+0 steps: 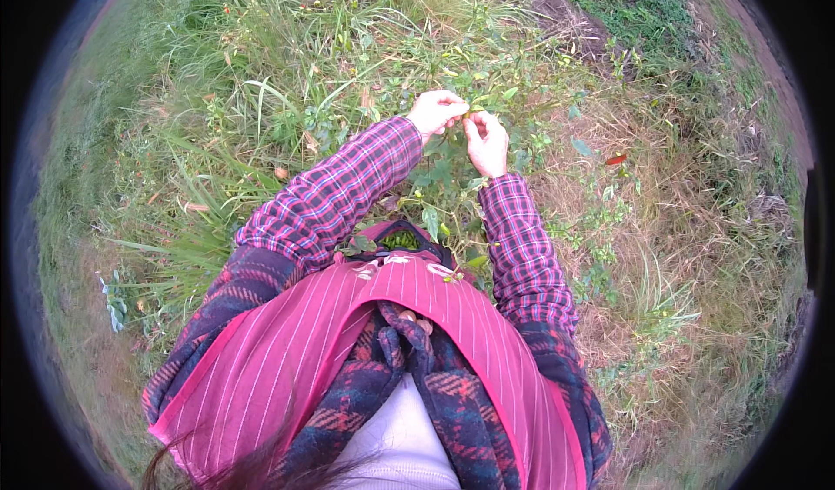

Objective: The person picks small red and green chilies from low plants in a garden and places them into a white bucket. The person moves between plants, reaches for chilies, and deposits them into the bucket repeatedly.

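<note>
In front of me stands a leafy chili pepper plant (440,174) with thin stems and small yellow-green pods. My left hand (436,114) reaches in from the left, thumb and fingers pinched on a sprig of it. Close beside, almost touching it, my right hand (488,143) pinches the same spot from the right. A small yellow-green pod or leaf (476,107) shows at the fingertips; which one is too small to tell. Below the hands, an open dark-rimmed pouch at my waist holds several green chili peppers (400,239).
A striped magenta apron (280,366) covers my front. Tall grass (222,40) grows at the left, dry straw-like grass (574,196) at the right. One red chili pepper (615,159) shows right of my hands. Bare brown soil (554,7) lies toward the upper right.
</note>
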`<state>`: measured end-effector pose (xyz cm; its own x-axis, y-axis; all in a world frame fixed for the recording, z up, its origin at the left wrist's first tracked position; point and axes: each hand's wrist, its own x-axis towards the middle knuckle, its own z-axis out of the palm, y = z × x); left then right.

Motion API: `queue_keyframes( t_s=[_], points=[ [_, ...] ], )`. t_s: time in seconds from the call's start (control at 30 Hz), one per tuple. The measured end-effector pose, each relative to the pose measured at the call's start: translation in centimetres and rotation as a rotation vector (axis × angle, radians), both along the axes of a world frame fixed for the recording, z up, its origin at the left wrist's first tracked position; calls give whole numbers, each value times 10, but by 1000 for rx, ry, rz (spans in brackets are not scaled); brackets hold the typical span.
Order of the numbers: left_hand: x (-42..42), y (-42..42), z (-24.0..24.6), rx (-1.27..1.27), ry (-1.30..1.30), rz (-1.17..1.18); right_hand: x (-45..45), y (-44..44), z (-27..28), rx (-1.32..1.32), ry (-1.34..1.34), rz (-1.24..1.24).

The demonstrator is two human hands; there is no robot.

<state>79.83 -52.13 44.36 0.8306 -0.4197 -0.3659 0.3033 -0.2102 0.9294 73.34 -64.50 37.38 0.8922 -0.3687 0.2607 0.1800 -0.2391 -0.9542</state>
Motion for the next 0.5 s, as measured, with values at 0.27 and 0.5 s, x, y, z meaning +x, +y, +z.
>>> queue_keyframes(
  t_s=[0.27, 0.5],
  points=[
    [18, -3, -14, -276, 557, 5, -10, -8, 20, -164, -102, -24],
    [14, -6, 16, -656, 570, -31, -90, -43, 53, 149, -36, -180]
  ],
)
